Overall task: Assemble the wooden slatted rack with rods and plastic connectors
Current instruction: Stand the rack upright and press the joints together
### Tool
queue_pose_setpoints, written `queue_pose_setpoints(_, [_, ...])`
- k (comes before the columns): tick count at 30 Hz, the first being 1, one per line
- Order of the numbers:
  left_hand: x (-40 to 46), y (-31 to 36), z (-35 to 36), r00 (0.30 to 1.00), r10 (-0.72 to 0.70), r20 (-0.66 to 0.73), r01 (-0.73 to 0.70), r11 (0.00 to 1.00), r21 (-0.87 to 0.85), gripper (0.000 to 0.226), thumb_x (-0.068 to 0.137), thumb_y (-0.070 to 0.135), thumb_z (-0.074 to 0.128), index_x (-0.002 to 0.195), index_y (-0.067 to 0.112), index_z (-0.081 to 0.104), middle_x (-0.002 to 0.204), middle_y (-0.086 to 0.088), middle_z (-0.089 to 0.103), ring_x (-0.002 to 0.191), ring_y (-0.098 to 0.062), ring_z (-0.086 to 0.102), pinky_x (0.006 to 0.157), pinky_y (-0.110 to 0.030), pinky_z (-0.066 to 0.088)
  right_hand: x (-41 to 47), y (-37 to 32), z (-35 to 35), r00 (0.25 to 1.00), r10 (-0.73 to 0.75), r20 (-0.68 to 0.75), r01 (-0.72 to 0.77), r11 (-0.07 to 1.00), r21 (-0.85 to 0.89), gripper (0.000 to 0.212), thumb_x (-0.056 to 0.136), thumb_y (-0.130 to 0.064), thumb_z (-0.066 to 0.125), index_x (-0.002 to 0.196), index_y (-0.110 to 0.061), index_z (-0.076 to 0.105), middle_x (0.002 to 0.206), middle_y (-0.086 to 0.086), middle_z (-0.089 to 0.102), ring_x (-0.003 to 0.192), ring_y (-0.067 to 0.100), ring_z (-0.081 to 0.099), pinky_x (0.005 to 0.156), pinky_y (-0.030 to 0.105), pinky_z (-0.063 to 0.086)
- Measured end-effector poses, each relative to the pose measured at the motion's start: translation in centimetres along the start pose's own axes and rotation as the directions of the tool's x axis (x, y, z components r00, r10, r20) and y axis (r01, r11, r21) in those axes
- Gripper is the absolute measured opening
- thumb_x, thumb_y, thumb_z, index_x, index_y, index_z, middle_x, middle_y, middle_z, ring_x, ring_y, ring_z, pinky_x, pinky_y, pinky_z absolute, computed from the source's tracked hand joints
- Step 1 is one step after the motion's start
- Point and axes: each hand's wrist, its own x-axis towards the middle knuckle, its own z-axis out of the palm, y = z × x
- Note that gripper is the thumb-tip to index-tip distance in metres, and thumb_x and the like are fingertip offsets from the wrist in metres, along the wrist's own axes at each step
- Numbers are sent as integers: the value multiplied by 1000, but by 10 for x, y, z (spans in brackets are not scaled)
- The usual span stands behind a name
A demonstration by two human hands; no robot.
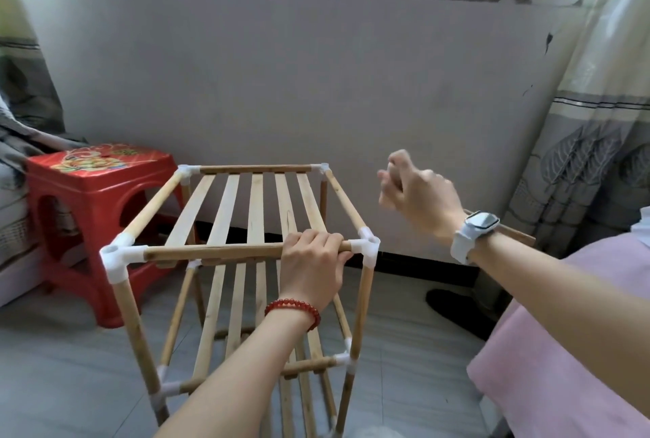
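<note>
The wooden slatted rack point(253, 205) stands upright on the floor, with a top slatted shelf and a lower one beneath it. White plastic connectors point(119, 258) join the rods at each corner. My left hand point(313, 261) is closed around the front top rod point(211, 253), right beside the front right connector point(369, 247). My right hand point(418, 194) is raised and blurred to the right of the rack, fingers curled, apart from the frame. A short length of wooden rod point(517, 231) shows behind its wrist and seems to be held in that fist.
A red plastic stool point(98, 184) stands close to the rack's left side. A pink-covered bed edge point(548, 349) is at the right, with a dark slipper point(457, 307) on the tiled floor beside it. A wall runs behind the rack, and a curtain point(598, 120) hangs at the right.
</note>
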Motion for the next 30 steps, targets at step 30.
queue_pose_setpoints(30, [-5, -13, -18, 984, 129, 126, -127, 992, -26, 24, 77, 14, 72, 100, 7, 69, 88, -6, 71, 81, -24, 68, 78, -38, 54, -30, -22, 42, 989, 57, 133, -52, 998, -40, 16, 98, -35, 30, 95, -20, 33, 79, 2, 68, 69, 32, 60, 60, 34, 41])
